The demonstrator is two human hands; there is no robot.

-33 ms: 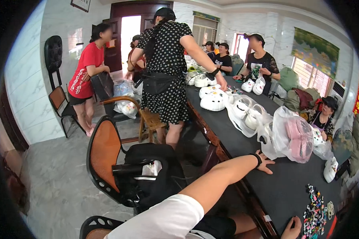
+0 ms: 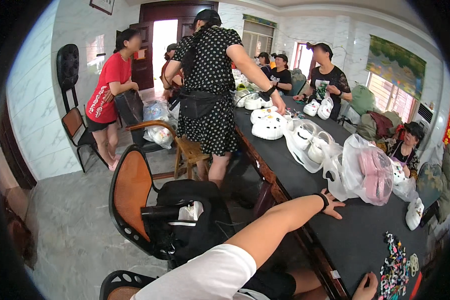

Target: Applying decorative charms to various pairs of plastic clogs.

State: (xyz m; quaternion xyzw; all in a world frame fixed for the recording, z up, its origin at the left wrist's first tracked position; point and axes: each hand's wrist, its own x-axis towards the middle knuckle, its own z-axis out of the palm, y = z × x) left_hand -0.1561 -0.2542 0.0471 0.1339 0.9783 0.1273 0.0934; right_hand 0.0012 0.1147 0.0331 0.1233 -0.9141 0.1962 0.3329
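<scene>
My left hand (image 2: pixel 331 204) lies flat on the long black table (image 2: pixel 290 167), fingers spread, holding nothing; a dark band circles its wrist. Just beyond its fingertips stands a clear plastic bag of pink slippers (image 2: pixel 372 172). My right hand (image 2: pixel 366 289) shows only partly at the lower edge, resting at the table's near edge beside a pile of small colourful charms (image 2: pixel 395 267); its fingers are mostly cut off. My white sleeve (image 2: pixel 205 277) fills the bottom middle.
White plush slippers (image 2: pixel 267 127) and more bags (image 2: pixel 305 142) lie along the table. A person in a dotted black dress (image 2: pixel 210 75) leans over it beside a wooden stool (image 2: pixel 190 150). An orange chair (image 2: pixel 132 192) holding a black bag (image 2: pixel 195 220) stands close on my left. Several people sit at the far end.
</scene>
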